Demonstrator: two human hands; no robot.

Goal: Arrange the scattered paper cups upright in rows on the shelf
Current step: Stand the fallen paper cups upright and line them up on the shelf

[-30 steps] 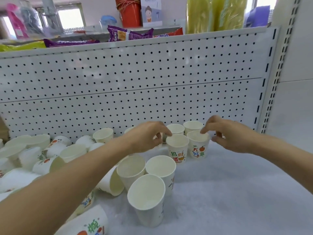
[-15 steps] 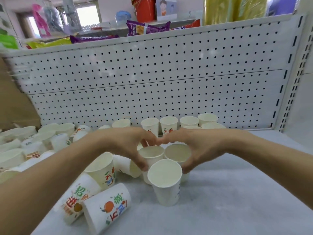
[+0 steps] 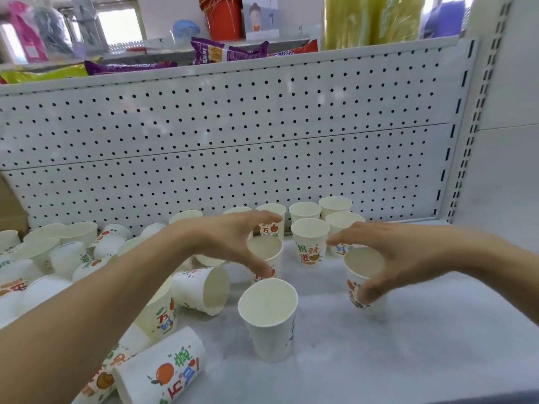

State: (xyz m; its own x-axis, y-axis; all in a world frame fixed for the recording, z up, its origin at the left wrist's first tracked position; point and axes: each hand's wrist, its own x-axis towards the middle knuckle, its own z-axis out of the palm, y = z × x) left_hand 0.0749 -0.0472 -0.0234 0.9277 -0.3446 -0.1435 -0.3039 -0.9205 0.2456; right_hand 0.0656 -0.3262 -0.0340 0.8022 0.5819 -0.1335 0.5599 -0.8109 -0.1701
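Observation:
White paper cups with colourful print cover the white shelf (image 3: 423, 360). Several stand upright in rows at the back right, among them one with red and green characters (image 3: 309, 243). My left hand (image 3: 227, 240) grips an upright cup (image 3: 269, 253) by its rim, thumb on the near side. Further right, my right hand (image 3: 408, 258) holds another upright cup (image 3: 361, 272) the same way. One more upright cup (image 3: 268, 316) stands alone in front, between my hands. To the left, many cups lie tipped over, such as one with its mouth facing me (image 3: 204, 290) and one at the near edge (image 3: 163, 371).
A white pegboard (image 3: 233, 141) closes the back of the shelf. A slotted upright post (image 3: 472, 112) bounds it at the right. Snack bags (image 3: 227, 52) and an orange bucket (image 3: 223, 16) sit on the shelf above. A cardboard box edge (image 3: 8, 205) shows at far left.
My hands were together over the middle cups and have moved apart. The right hand has carried its cup to the right; the left hand holds a cup near the middle.

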